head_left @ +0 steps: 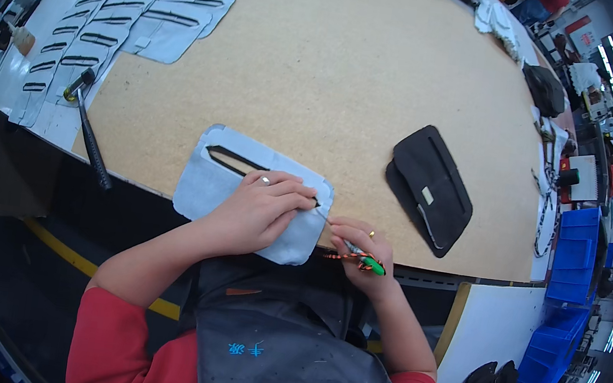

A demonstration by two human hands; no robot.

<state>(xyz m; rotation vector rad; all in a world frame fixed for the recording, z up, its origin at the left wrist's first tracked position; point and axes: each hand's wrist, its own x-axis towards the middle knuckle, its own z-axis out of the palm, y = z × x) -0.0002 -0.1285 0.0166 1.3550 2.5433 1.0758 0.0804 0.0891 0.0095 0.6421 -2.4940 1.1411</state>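
While the left hand [266, 205] lies with its fingers spread flat over the panel [202, 187], the right hand [368, 252] is closed around the green-ended tool [372, 265]; the two hands are near each other but apart. Whether the left thumb pinches anything underneath, I cannot tell. The left fingers probably press down to keep the panel from sliding, right where the tool's thin tip meets it, by the right end of its dark-edged slot. The tool seems held low and slanted so the tip can reach in from the side.

The pale panel rests at the front of the desk [298, 82], close to the body, likely so that both forearms can work over it. To its right, well clear of the elbows, lies a black case [439, 182] with a small pale tag. At the left edge sits a hammer [95, 140], its handle pointing toward the person, presumably for an easy grab. Beyond it, slotted panels [179, 8] overlap in rows, perhaps to save room while leaving each slot visible.
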